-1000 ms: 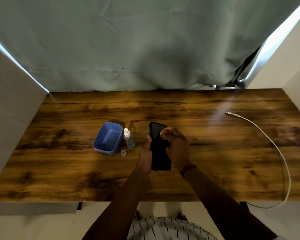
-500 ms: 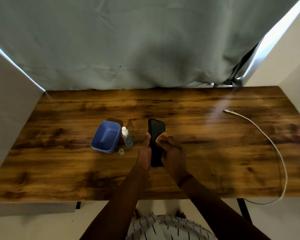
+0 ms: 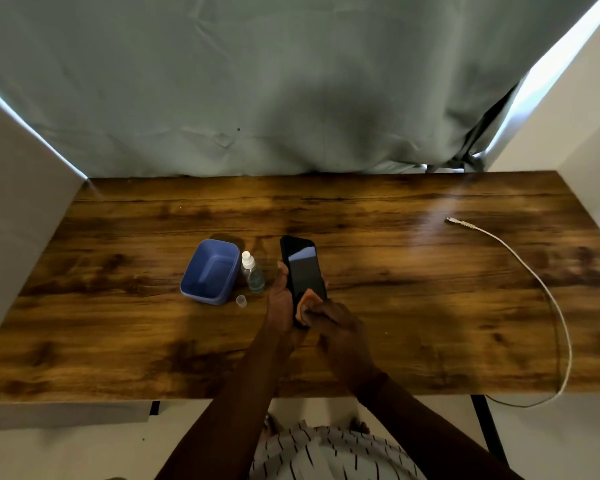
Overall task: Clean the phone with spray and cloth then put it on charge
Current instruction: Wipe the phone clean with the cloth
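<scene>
My left hand (image 3: 280,303) grips the black phone (image 3: 302,268) by its left edge, screen up, above the middle of the wooden table (image 3: 395,306). My right hand (image 3: 333,318) pinches a small orange cloth (image 3: 307,301) and presses it on the lower part of the screen. A clear spray bottle (image 3: 252,273) with a white nozzle stands just left of the phone, its small clear cap (image 3: 241,301) lying in front of it. The white charging cable (image 3: 520,271) lies at the right, its plug end (image 3: 452,221) pointing left.
A blue plastic tub (image 3: 210,271) sits left of the spray bottle. A grey-green curtain (image 3: 291,81) hangs behind the table. White walls close in on both sides. The cable loops off the table's front right edge.
My right hand has slid the cloth down the screen from the phone's upper part to its lower end. The upper screen now shows, reflecting light.
</scene>
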